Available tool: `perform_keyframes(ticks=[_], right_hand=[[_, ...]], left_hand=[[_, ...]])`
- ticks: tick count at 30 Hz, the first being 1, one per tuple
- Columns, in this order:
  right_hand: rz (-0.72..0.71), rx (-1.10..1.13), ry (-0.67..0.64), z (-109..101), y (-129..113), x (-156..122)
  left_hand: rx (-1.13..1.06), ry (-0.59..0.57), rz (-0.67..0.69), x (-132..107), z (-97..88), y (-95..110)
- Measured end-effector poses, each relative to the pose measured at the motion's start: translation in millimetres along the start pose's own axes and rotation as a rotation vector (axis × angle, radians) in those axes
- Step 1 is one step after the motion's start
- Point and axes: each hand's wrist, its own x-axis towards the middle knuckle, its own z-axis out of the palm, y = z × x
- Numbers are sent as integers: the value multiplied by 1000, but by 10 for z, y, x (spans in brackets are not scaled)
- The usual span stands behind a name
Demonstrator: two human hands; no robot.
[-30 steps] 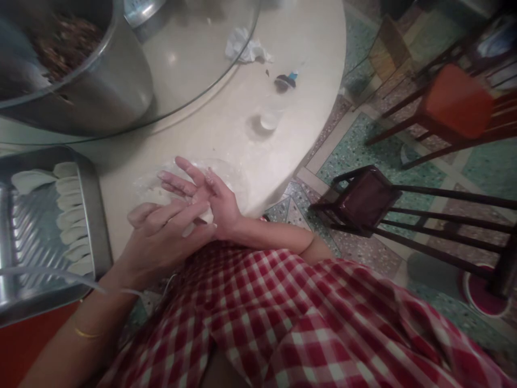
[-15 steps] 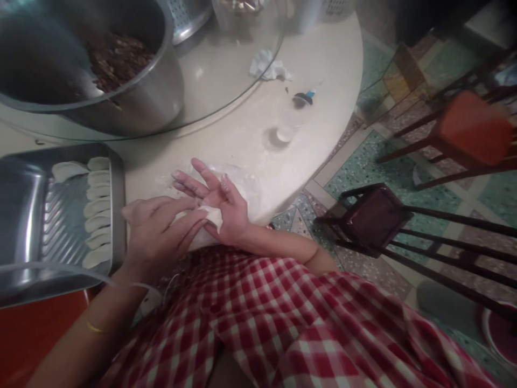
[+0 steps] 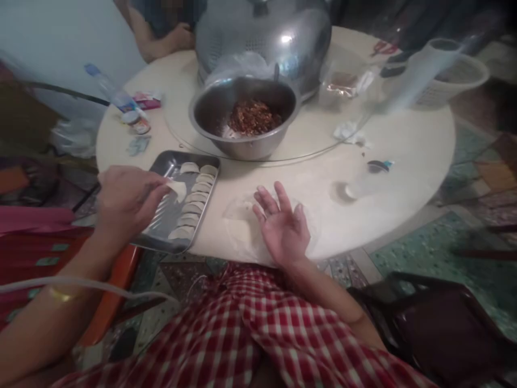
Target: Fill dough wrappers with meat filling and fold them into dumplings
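Note:
My left hand [image 3: 125, 199], with a gold bracelet on its wrist, pinches a pale folded dumpling [image 3: 177, 189] by one end. That dumpling is held over a metal tray [image 3: 161, 237]. Inside the tray, a column of dumplings [image 3: 196, 207] lies along the right side, with another dumpling [image 3: 189, 167] beside its far end. To the right of the tray, my right hand [image 3: 283, 229] is palm up and holds nothing, its floury fingers spread. Below it on the table, a thin clear plastic sheet [image 3: 234, 207] is partly covered by the hand.
A steel bowl [image 3: 205, 129] of dark minced filling [image 3: 254, 117] stands on the glass turntable [image 3: 315, 145]. Behind it is a large metal dome [image 3: 262, 37]. A clear bottle [image 3: 363, 183] lies at right, near crumpled tissue [image 3: 349, 132]. Another person's arm [image 3: 161, 46] rests at the far edge.
My left hand has moved left, away from my right palm, carrying the dumpling over the tray. My right hand is now bare. The view has tilted up, showing more of the table.

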Motion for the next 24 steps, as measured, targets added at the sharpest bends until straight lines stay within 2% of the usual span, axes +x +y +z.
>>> perform_keyframes(ticks=[1, 4, 7, 10, 13, 24], right_hand=[[-7, -3, 15, 0, -8, 4], [-14, -11, 52, -11, -8, 26], [-18, -33, 87, -28, 5, 54], [-26, -60, 115, -36, 13, 73], [-21, -74, 126, -35, 13, 78], [-33, -138, 146, -64, 15, 86]], left_hand=[[22, -85, -32, 26, 36, -166], [33, -221, -44, 120, 253, -553], [33, -323, -51, 193, 524, -754], [19, -390, -46, 231, 742, -830], [5, -422, -42, 258, 871, -864], [-8, -430, -90, 267, 1072, -950]])
